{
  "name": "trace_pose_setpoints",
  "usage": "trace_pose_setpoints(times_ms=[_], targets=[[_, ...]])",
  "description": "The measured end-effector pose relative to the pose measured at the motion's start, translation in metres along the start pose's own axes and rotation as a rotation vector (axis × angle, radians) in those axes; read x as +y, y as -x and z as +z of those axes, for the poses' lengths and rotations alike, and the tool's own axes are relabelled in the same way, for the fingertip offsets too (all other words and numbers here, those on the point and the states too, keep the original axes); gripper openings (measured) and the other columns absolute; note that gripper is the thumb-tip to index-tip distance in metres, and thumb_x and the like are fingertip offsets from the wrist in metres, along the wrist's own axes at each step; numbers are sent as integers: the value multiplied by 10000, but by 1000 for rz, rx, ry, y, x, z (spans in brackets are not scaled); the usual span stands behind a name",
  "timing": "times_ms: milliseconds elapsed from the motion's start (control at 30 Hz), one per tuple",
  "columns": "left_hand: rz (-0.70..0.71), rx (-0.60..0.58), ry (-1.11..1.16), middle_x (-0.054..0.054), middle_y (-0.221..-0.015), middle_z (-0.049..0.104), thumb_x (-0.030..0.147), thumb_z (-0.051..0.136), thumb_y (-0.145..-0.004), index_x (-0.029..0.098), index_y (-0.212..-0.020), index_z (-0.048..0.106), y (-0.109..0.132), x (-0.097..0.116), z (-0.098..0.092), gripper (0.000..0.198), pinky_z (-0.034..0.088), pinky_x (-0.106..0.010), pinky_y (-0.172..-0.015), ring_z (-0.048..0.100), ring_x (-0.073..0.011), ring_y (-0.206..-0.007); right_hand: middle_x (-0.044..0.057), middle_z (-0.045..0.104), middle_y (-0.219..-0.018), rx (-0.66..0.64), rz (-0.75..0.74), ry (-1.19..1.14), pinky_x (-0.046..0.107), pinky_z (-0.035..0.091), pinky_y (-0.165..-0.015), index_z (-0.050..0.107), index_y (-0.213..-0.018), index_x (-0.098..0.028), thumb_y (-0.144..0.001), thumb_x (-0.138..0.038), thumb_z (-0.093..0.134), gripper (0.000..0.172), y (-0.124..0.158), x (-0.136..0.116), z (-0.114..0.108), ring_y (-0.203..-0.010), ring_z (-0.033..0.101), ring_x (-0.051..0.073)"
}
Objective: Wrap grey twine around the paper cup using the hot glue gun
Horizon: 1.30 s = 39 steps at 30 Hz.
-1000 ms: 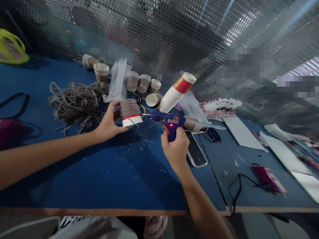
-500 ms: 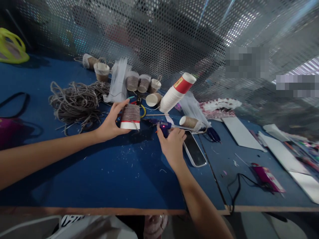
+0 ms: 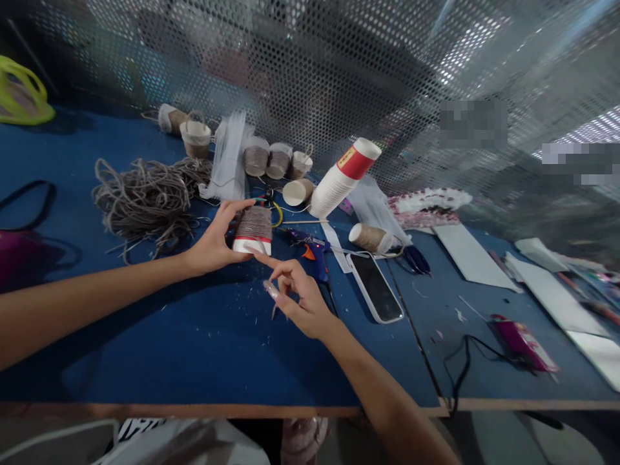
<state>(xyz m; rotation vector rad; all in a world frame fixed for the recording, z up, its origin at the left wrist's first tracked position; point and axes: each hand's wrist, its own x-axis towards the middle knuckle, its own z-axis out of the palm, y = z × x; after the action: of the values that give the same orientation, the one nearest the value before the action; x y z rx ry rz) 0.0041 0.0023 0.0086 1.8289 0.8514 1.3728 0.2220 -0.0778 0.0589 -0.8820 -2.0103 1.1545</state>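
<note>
Pinching 1 yarn-wrapped cup (image 3: 255,227) w/ L hand (image 3: 217,240), R hand (image 3: 301,300) half-curled, index at edge, 1 glue gun (image 3: 318,250) nr.

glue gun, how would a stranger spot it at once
On the blue table, find the white-edged phone. The glue gun lies left of it, beyond the right hand. Unlike its neighbours, it has an orange trigger and a glowing red light.

Remotely, I saw 1 phone (image 3: 380,289) lying on the table (image 3: 194,368), 1 purple packet (image 3: 526,345) farther right, and a mesh screen (image 3: 310,77) behind.
</note>
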Motion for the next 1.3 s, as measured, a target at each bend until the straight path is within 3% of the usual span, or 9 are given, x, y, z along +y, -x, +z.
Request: trace_pose_setpoints(times_ms=[100,267,467,733,833,933,1133,1300], targets=[[-5,7,21,-99,-1299,503,249,839,-646,270,-1356,503,1,0,1,786,585,-394,-940,592,-255,-1157,69,669,-1301,29,69,-90,223,481,-479,468,-965,-258,-967,-464,546,220,0,6,-1,-460,451,22],[-8,4,15,-98,-1314,504,226,827,-635,279,-1351,510,3,0,0,785,588,-374,-906,589,-250,-1140,-1,716,-945,106,143,-261,220,543,-479,483,-970,-260,-936,-501,598,269,1,17,-3,-410,445,29],[-37,-20,72,-106,-1324,512,245,835,-635,279,-1355,498,4,0,-1,795,578,-387,-937,579,-259,-1162,49,748,-1134,250,86,-431,217,544,-432,490,-871,-243,-898,-498,618,287,-5,18,-7,-369,426,10],[-24,-20,128,-132,-1384,511,353,864,-648,269,-1358,476,2,-1,-1,813,580,-422,-959,612,-274,-1156,-16,741,-816,676,100,-467,175,380,-276,486,-764,-231,-882,-435,553,246,-13,17,-19,-297,297,13],[-35,-50,182,-132,-1338,566,363,858,-661,260,-1344,439,2,-1,0,808,565,-450,-997,638,-288,-1171,-34,716,-837,768,45,-409,167,360,-267,489,-786,-232,-880,-413,558,215,-12,16,-19,-306,320,10],[-58,-77,218,-124,-1297,598,351,864,-653,254,-1305,422,1,-2,1,794,555,-466,-1024,649,-301,-1196,-8,733,-986,673,-9,-406,184,411,-293,496,-811,-237,-898,-434,556,224,-9,10,-14,-332,376,12],[-74,-90,222,-134,-1340,568,324,868,-645,251,-1263,426,1,-4,2,763,591,-432,-968,685,-283,-1143,51,747,-1130,239,80,-454,221,541,-443,534,-833,-230,-923,-463,580,254,0,3,-2,-401,479,24],[-70,-131,253,-132,-1358,568,305,883,-656,262,-1278,429,1,-2,2,772,576,-432,-997,665,-284,-1188,66,695,-1275,155,73,-465,232,570,-485,545,-898,-238,-926,-474,592,242,-2,6,-2,-403,466,6]])
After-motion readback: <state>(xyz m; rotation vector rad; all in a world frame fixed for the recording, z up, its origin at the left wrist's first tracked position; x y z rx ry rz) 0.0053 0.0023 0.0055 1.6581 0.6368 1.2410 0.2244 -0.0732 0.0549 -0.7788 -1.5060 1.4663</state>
